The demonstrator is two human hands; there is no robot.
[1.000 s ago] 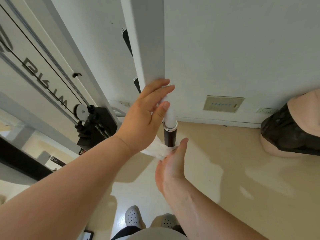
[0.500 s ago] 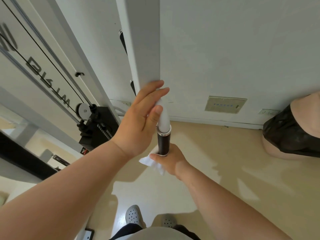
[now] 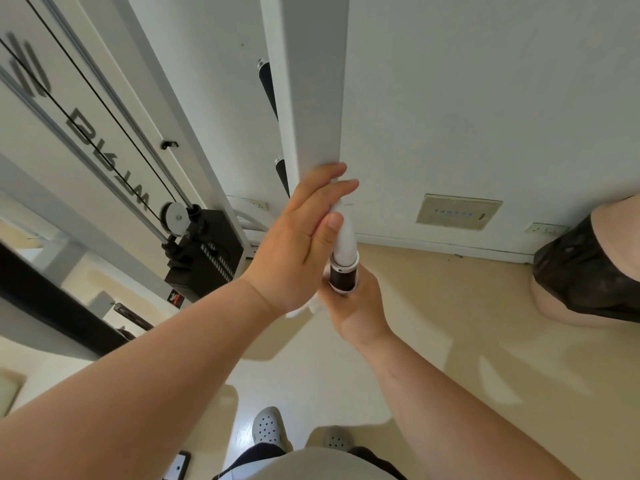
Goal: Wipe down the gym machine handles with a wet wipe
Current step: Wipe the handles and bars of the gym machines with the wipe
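Observation:
A black handle grip point(image 3: 343, 275) hangs at the end of a white bar point(image 3: 345, 239) below a white machine beam point(image 3: 311, 81). My right hand point(image 3: 358, 308) grips the lower end of the black grip from below, with a white wet wipe point(image 3: 313, 306) wrapped between palm and grip; a corner of the wipe sticks out to the left. My left hand point(image 3: 298, 244) rests against the white bar just above, fingers straight, thumb pressed on the bar.
Two more black handles point(image 3: 268, 88) point(image 3: 282, 174) stick out behind the beam. A black weight stack point(image 3: 204, 251) with pulley point(image 3: 176, 216) and cables stands at left. A bin with a black bag point(image 3: 581, 278) sits at right. My shoes point(image 3: 268, 427) are on the beige floor.
My right hand was open under the handle with the wipe, then closed round the grip's end and slid slightly up. My left hand stayed on the bar.

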